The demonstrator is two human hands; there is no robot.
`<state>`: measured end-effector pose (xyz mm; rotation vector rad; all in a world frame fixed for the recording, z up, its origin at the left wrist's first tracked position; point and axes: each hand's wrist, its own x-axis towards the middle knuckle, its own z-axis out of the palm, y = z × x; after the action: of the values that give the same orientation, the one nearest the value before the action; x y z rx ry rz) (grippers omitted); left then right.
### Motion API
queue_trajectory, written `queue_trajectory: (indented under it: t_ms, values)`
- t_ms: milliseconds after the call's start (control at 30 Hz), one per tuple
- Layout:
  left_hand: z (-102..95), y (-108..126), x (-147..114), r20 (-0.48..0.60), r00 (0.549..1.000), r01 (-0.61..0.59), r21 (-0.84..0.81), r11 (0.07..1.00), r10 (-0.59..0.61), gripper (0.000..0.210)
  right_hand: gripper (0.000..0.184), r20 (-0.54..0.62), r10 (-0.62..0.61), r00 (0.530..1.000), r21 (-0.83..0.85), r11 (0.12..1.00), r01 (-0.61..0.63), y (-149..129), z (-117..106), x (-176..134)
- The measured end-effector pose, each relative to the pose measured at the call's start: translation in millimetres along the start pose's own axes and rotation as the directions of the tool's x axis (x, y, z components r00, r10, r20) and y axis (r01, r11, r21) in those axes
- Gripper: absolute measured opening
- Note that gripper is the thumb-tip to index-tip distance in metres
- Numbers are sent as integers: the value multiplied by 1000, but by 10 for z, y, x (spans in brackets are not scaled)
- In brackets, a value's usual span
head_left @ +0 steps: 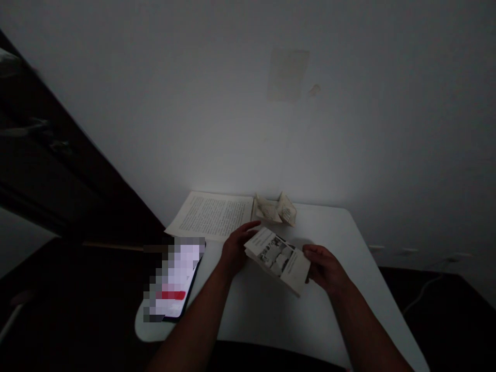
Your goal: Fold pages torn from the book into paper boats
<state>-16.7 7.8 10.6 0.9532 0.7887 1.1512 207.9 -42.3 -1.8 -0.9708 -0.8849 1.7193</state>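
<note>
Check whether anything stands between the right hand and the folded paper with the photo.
Nothing visible does: the right hand grips the folded paper directly at its right end. The printed sheet and the origami-like piece lie farther back, toward the wall.

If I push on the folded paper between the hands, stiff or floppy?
The folded paper will probably stay fairly stiff, since its printed face looks flat with the right hand gripping one end. Its layers may spread under a push, as the near edge shows more than one. It is likely light, appearing to be only paper.
</note>
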Motion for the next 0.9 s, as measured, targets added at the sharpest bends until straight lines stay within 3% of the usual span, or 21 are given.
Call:
queue_trajectory:
  t_ms: [267,367,500,667,767,833,900]
  values:
    - [-25,-106,32,76,995,67,62,996,-72,31,21,-73,40,997,123,992,-31,0,-33,15]
    - [-29,-126,22,116,993,17,159,987,-36,25,16,-74,104,992,183,979,-89,-49,26,1]
    - [-14,-128,6,149,988,-86,279,956,46,16,15,-110,150,983,136,981,-135,-100,106,-7]
    - [-10,-138,-6,72,993,-120,474,872,97,14,20,-299,-26,954,-41,999,15,-68,39,55]
    - [-16,-150,-16,10,990,-119,579,807,139,11,19,-415,-180,892,-155,980,125,-93,-62,48]
    - [-13,-156,-26,-3,984,-131,666,734,178,12,22,-484,-442,755,-457,864,212,-153,-81,-19]
    - [-4,-159,-35,6,978,-145,741,655,210,12,22,-438,-639,633,-667,703,247,-219,-28,-129]
